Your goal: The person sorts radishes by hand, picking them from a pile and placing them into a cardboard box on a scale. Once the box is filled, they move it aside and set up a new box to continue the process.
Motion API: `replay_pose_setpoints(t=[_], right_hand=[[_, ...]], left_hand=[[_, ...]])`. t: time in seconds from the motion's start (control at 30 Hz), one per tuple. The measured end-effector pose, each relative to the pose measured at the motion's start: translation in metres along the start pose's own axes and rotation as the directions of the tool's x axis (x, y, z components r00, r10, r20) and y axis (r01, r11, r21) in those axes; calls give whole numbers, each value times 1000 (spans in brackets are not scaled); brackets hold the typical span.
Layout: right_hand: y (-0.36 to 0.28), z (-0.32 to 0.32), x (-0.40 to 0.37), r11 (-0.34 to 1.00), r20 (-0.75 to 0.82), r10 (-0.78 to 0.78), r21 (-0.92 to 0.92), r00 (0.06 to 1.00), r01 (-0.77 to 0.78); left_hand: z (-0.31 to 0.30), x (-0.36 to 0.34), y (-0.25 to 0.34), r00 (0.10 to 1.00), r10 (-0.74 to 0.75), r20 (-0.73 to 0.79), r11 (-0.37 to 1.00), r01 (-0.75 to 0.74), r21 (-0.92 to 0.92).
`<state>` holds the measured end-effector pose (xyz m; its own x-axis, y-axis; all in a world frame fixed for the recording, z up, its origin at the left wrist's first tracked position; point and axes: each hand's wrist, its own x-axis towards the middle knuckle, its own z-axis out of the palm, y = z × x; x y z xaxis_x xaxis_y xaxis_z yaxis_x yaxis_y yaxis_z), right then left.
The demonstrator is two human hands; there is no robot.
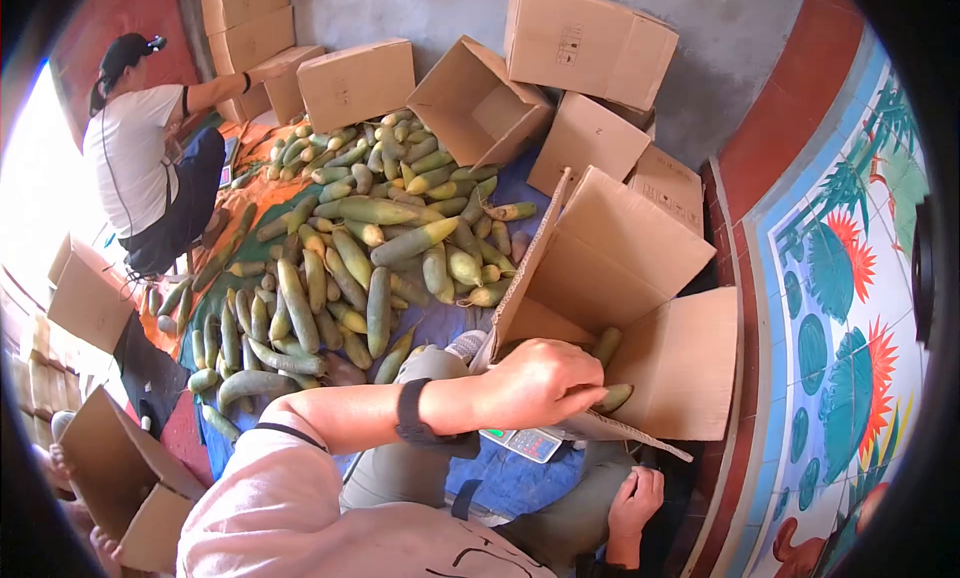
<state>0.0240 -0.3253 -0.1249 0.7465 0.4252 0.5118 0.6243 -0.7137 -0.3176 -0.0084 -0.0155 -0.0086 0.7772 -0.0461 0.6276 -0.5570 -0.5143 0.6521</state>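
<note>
My left hand (545, 383), with a dark band on its wrist, reaches over the near edge of an open cardboard box (620, 248). Its fingers are closed around one end of a green radish (614, 398), whose other end shows inside the box. Another green radish (606, 345) lies farther in; the box floor is partly hidden. Under the box's near side, a scale (525, 443) shows its keypad and a lit green display. Loosely curled, my right hand (636, 500) rests by my right knee with nothing visible in it.
A big heap of green radishes (350, 248) covers the sheets ahead and left. Cardboard boxes (590, 43) stand along the wall. A co-worker (140, 158) squats at the back left, reaching to a box. Another person's hands hold an open box (110, 468) at lower left.
</note>
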Motion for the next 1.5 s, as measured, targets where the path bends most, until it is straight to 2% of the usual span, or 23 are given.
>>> replay_pose_setpoints(t=[0.03, 0.1, 0.13, 0.27, 0.3, 0.5, 0.57, 0.77, 0.9, 0.97, 1.0, 1.17, 1.33, 1.5], right_hand=[[1, 1, 0, 1000, -4, -6, -3, 1000, 6], [0, 0, 0, 1000, 3, -13, -8, 1000, 13], [-1, -1, 1, 1000, 12, -6, -8, 1000, 6], [-3, 1, 4, 1000, 20, -10, -9, 1000, 11], [-3, 2, 4, 1000, 21, -6, -12, 1000, 6], [-8, 1, 7, 998, 32, 21, -62, 999, -19], [-9, 1, 8, 999, 21, 13, -43, 1000, -12], [-6, 0, 8, 999, 53, 32, -30, 998, -30], [-7, 0, 10, 999, 54, 35, -20, 998, -34], [-9, 0, 11, 999, 60, 50, -10, 997, -49], [-9, 0, 12, 999, 58, 44, -4, 997, -44], [-8, 1, 12, 999, 57, 46, -7, 997, -45], [-7, 0, 12, 1000, 39, 31, 5, 999, -31], [-9, -2, 13, 999, 44, 47, -5, 998, -47]], left_hand=[[-8, -3, 2, 1000, -8, -3, 1000, 8, 0], [-26, -11, 4, 983, 16, -181, 998, -5, 64], [-31, -17, -2, 975, 23, -223, 997, -5, 80], [-45, -35, -24, 898, -134, -420, 972, 201, 119], [-47, -39, -27, 883, -192, -428, 959, 261, 109], [-36, -42, -50, 897, -183, -402, 959, 252, 127], [-31, -42, -53, 864, -266, -428, 945, 321, 60], [-13, -54, -70, 873, -393, -288, 919, 373, -126], [-12, -52, -72, 876, -394, -278, 918, 363, -159], [-14, -50, -72, 893, -363, -265, 932, 350, -98], [-11, -50, -73, 881, -384, -275, 923, 357, -145], [-11, -53, -78, 871, -414, -263, 910, 387, -149], [-9, -53, -81, 880, -401, -256, 910, 351, -221], [-12, -49, -76, 904, -349, -247, 935, 318, -158]])
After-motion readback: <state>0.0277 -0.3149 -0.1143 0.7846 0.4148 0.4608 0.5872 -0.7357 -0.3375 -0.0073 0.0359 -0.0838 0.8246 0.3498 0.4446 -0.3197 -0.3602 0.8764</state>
